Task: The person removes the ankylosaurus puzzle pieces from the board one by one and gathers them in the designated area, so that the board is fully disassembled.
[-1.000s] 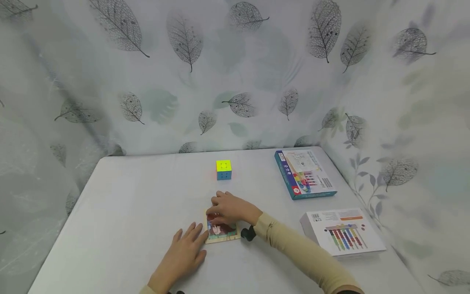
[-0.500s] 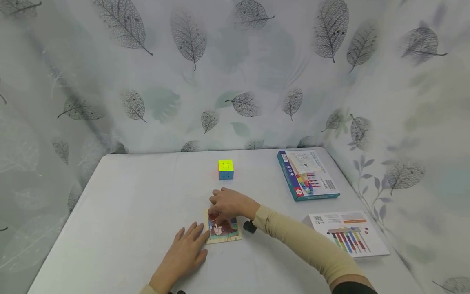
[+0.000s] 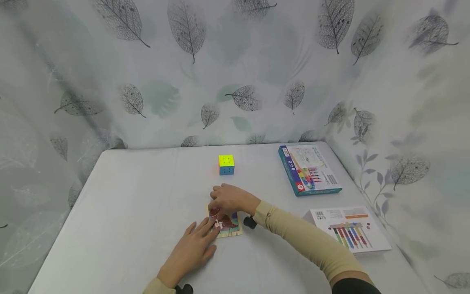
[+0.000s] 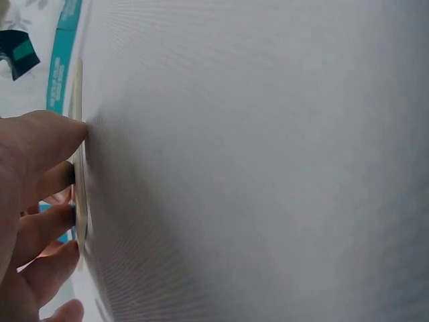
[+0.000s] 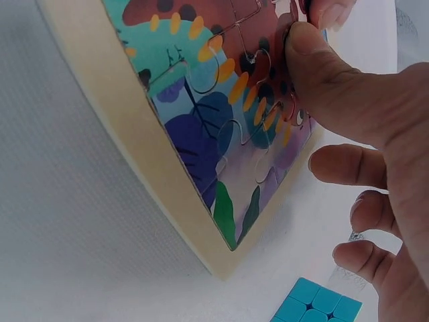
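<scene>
Resting my left hand [image 3: 194, 247], fingers spread, on the near-left side of the puzzle [image 3: 233, 230], seemingly against sliding on the tabletop's [image 3: 139, 196] near middle, while my right hand [image 3: 232, 199] pinches a piece [image 5: 284, 9] at its far left.

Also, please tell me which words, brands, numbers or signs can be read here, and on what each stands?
No text is legible.
Teal-edged box: printing on face and edge, too small or blurred.
White box: printing, too small or blurred.
Puzzle: no lettering shows.
</scene>
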{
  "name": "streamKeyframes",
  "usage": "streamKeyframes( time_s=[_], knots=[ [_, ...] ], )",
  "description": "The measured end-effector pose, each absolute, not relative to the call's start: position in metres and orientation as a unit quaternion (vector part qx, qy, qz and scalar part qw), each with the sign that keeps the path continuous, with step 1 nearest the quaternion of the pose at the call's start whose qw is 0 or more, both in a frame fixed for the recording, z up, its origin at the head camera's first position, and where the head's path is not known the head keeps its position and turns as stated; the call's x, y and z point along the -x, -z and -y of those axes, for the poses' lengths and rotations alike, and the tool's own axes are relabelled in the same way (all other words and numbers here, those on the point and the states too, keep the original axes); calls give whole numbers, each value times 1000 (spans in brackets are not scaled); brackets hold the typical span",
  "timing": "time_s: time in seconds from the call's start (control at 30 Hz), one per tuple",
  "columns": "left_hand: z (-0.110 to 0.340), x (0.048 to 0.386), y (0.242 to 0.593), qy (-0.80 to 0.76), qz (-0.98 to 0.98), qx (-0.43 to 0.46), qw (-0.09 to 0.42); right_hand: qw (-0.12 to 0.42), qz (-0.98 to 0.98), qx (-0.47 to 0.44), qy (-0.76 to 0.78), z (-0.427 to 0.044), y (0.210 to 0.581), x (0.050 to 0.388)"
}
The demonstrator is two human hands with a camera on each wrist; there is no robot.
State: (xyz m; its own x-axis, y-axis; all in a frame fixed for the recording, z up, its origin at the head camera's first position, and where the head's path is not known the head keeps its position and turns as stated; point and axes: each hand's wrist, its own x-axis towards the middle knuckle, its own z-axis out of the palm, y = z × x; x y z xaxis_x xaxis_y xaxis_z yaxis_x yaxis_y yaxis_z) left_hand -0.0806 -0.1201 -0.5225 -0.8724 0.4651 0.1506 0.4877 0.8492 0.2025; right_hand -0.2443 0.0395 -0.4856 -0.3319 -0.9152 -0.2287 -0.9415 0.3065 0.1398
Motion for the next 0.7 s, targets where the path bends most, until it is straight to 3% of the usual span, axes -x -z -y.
streamKeyframes(
  time_s=[0.7],
  knots=[
    [119,82,523,125,962,242,32,75,-811,572,-101,-38,486,247]
  ],
)
